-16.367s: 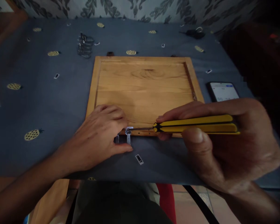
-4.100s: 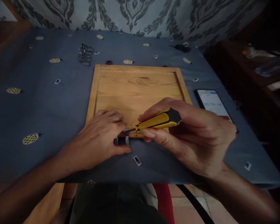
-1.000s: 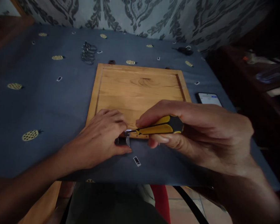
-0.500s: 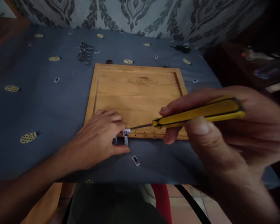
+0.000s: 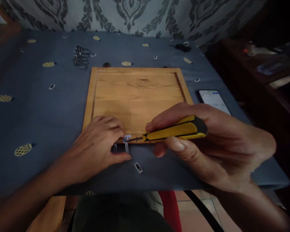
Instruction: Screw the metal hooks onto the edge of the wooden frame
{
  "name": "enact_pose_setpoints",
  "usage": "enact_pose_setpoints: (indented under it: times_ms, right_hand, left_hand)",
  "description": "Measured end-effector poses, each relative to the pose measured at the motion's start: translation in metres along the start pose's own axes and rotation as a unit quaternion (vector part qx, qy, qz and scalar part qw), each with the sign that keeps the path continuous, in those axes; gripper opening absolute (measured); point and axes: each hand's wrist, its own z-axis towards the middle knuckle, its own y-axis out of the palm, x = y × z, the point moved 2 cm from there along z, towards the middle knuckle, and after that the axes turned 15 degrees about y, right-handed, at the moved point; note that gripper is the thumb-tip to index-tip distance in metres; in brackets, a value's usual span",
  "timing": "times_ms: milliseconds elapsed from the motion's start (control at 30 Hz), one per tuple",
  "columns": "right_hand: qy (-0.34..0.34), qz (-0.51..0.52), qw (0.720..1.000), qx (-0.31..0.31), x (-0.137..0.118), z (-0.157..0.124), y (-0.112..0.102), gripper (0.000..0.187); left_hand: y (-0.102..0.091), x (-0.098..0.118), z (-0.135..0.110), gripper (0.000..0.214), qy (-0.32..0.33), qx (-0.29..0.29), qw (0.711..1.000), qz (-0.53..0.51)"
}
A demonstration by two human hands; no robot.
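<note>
A framed wooden panel (image 5: 135, 96) lies flat on the table. At its near edge, my left hand (image 5: 99, 145) is closed around a small shiny metal hook (image 5: 126, 141), its plate against the wood and its prongs hanging over the edge. My right hand (image 5: 207, 145) grips a yellow and black screwdriver (image 5: 171, 132) by the handle. The screwdriver's thin shaft points left, with its tip at the hook's plate; whether it sits in a screw is too small to tell. Small dark holes run along the panel's near edge, right of the hook.
Several similar metal hooks (image 5: 81, 57) lie together at the back left of the blue tablecloth (image 5: 50, 122). A black object with a ring (image 5: 182, 47) is at the back right. Beyond my right hand lies a phone (image 5: 214, 100). A dark shelf (image 5: 261, 83) stands to the right.
My right hand has brought the screwdriver left and slightly down, so its tip now meets the hook's plate. My left hand keeps its grip. The view has shifted, and the phone now shows.
</note>
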Motion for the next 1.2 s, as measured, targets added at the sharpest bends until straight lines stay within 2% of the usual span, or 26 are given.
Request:
enact_pose_setpoints:
  times_ms: [200,567,833,1000,1100,1200]
  right_hand:
    - [-0.008,0.038,0.999,-0.021,-0.0024,0.0040,0.0015,0.029]
    - [-0.006,0.031,0.999,-0.014,-0.0008,0.0011,0.0031,0.011]
    - [0.026,0.030,0.999,-0.037,-0.0047,0.0026,0.0042,0.015]
    - [-0.009,0.022,0.998,-0.050,-0.0076,0.0080,0.0052,0.011]
    - [-0.038,0.018,0.997,-0.063,-0.0072,0.0097,0.0065,0.011]
    - [-0.035,0.009,0.998,-0.058,-0.0043,0.0090,0.0072,0.010]
  left_hand:
    - [0.0008,-0.0008,-0.0035,0.024,0.029,0.024,0.999,0.031]
    - [-0.0001,0.0001,-0.0022,0.024,0.036,0.028,0.998,0.033]
    - [-0.0015,0.0006,-0.0031,0.023,0.039,0.034,0.999,0.018]
    - [-0.0016,0.0003,-0.0029,0.021,0.014,0.010,1.000,0.005]
    - [-0.0025,0.0002,-0.0017,0.018,-0.008,0.015,1.000,-0.017]
    - [-0.0037,0.0012,-0.0004,0.014,-0.022,0.027,0.999,-0.033]
